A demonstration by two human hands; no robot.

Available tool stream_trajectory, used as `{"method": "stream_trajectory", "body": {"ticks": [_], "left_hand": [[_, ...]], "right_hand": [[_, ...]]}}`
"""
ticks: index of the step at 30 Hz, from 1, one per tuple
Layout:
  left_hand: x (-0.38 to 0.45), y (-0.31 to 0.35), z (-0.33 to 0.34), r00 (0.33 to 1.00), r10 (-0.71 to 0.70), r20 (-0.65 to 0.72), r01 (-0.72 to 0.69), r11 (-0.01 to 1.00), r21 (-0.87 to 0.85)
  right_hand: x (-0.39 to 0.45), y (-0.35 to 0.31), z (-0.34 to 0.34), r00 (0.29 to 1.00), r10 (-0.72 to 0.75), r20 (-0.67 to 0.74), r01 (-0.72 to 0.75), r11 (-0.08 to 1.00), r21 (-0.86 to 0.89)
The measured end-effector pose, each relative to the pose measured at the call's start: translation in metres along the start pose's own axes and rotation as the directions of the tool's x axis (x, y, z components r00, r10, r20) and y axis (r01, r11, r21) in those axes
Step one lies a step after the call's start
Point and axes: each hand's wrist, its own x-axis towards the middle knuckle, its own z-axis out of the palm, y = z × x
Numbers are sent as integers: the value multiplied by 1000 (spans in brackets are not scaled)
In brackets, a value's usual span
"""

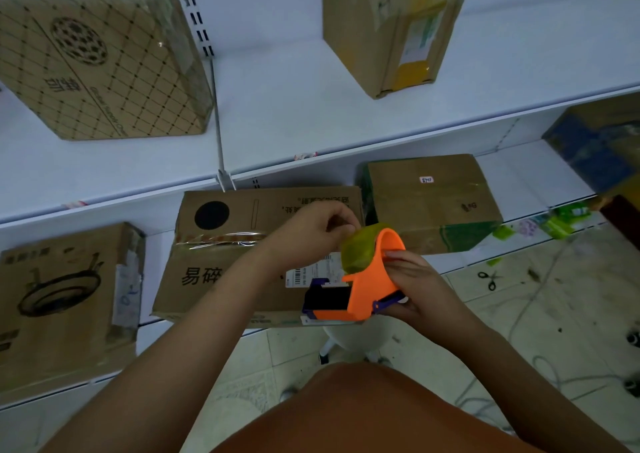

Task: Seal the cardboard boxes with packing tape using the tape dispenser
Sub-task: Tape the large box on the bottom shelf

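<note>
- My right hand (pixel 419 286) grips the orange tape dispenser (pixel 363 286) from its right side, fingers curled over the shell, holding it up just right of frame centre.
- My left hand (pixel 311 231) is at the top of the yellow-green tape roll (pixel 358 251), fingertips pinched on its edge; looks like I'm picking for the loose tape end, though I can't tell whether any tape is lifted yet.
- Step in hand, as I judge it: prepping the dispenser, not yet taping.
- Target is probably the cardboard box (pixel 242 244) lying behind my hands at frame centre, on the lower shelf (pixel 519 175); it has a strip of clear tape across it and a barcode label.
- More boxes sit left, right and on the upper shelf.
- Next move needs: free the tape end, feed it to the blade end at the dispenser's lower left, then bring that end down onto the box seam.
- Scissors (pixel 488 279) lie on the floor at right, well apart.
</note>
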Motion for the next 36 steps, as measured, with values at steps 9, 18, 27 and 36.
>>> {"method": "stream_trajectory", "body": {"ticks": [9, 18, 27, 36], "left_hand": [[7, 26, 13, 962, 228, -148, -192, 956, 223], [15, 39, -20, 975, 209, -69, -192, 961, 200], [37, 32, 30, 956, -114, 271, 204, 921, -331], [47, 33, 32, 966, -11, 259, 68, 975, -214]], "right_hand": [[-3, 11, -15, 994, 74, -82, -57, 979, 194], [-36, 41, -36, 967, 212, -142, -184, 965, 186], [-39, 26, -37, 986, 135, -101, -122, 985, 121], [-45, 26, -39, 994, 98, -50, -96, 994, 58]]}}
